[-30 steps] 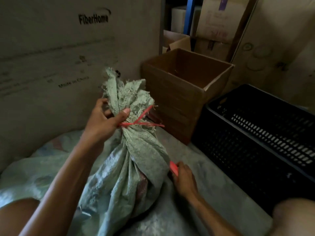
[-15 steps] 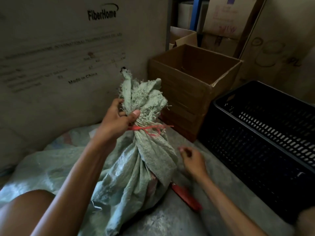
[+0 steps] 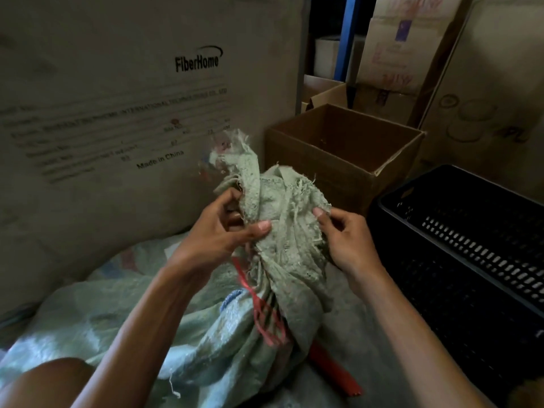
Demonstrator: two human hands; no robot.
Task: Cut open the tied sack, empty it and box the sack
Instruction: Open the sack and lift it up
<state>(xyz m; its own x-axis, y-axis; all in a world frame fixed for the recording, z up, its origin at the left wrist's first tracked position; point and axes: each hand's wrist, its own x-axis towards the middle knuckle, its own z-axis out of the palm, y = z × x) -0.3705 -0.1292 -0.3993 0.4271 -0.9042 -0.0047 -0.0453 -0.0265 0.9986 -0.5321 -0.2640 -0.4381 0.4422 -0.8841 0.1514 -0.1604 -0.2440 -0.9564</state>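
Note:
A pale green woven sack stands in front of me, its frayed mouth bunched upward. My left hand pinches the mouth's left folds. My right hand grips the right edge of the mouth. A red plastic tie hangs loose down the sack's front, below my hands. A red-handled cutter lies on the floor at the sack's base, partly hidden by it. An open brown cardboard box stands just behind the sack.
A black slotted plastic crate sits at the right. A large printed carton forms a wall at the left. Light sacking covers the floor under my left arm. More cartons are stacked at the back.
The red tie has come off the neck and now hangs loose. My right hand rose from the floor, leaving the cutter there, and took the sack's mouth. Both hands now hold the mouth.

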